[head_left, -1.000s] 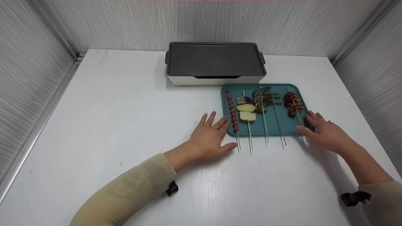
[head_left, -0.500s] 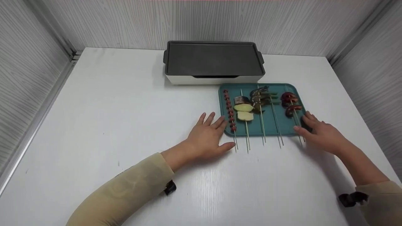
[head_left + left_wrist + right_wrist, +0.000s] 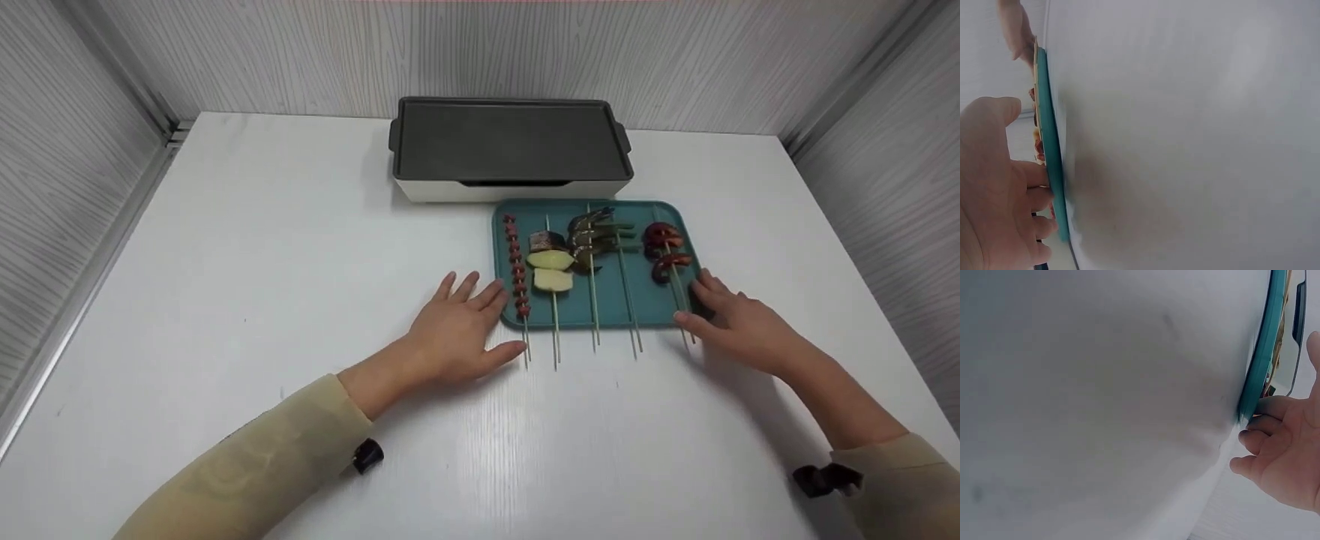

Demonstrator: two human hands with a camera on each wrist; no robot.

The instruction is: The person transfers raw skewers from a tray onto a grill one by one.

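A teal tray (image 3: 611, 300) lies on the white table in the head view. On it are several skewers: small red beads (image 3: 517, 267), fish with pale slices (image 3: 552, 261), shrimp (image 3: 589, 240), green pieces (image 3: 624, 236), and dark red curled pieces (image 3: 666, 251). My left hand (image 3: 457, 334) touches the tray's left edge, fingers spread and straight, thumb over the bead skewer's stick ends. At the lower right corner my right hand (image 3: 742, 330) rests against the edge with relaxed fingers. Its thumb lies near the sticks there. In the right wrist view its fingertips (image 3: 1266, 406) meet the teal rim.
A grill with a flat dark plate (image 3: 514, 141) and white base stands directly behind the tray, at the back of the table (image 3: 300, 225). Pale wood-grain panels (image 3: 510, 49) enclose the back and sides. Stick ends stick out over the tray's front rim.
The tray with its skewers has slid left along the table, and both hands moved left with it, keeping their places at its edges. The grill stays put.
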